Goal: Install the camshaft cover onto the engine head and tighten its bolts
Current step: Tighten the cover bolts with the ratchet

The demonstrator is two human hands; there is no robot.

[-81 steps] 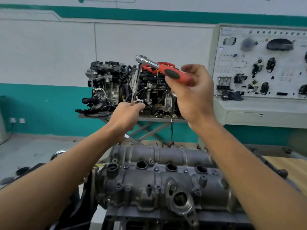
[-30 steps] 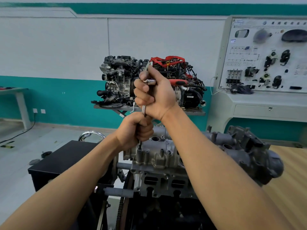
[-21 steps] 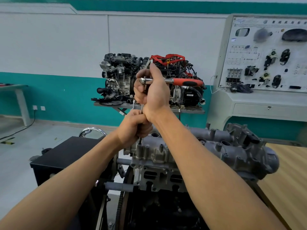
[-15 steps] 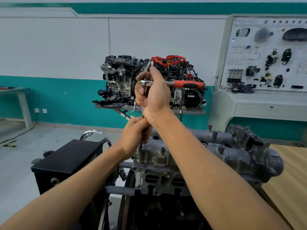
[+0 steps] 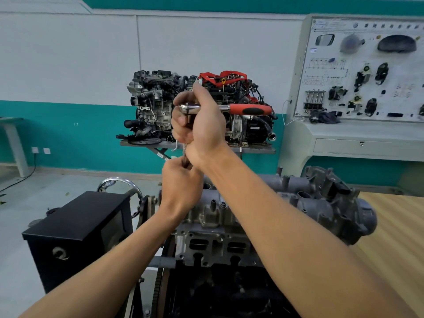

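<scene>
Our right hand (image 5: 202, 121) is clutching the ratchet (image 5: 250, 109), handle toward 3 o'clock; our left hand (image 5: 181, 188) is gripping the extension (image 5: 185, 149). We should be holding it plumb over the camshaft cover (image 5: 321, 193).

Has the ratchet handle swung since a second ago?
Yes. The ratchet handle has swung right: its red grip now reaches almost the right end of the display engine behind.

A white wall (image 5: 68, 53) is running across the back, with a teal band (image 5: 68, 129) covering its lower part (a thinner teal stripe is edging the top). A pale grey floor (image 5: 18, 214) is stretching below. Two display engines (image 5: 156, 106) are sitting on a metal stand (image 5: 257, 149), a training panel (image 5: 358, 72) is standing at the right, and a small table (image 5: 13, 134) is showing at the left edge, near wall sockets (image 5: 40, 150).
</scene>
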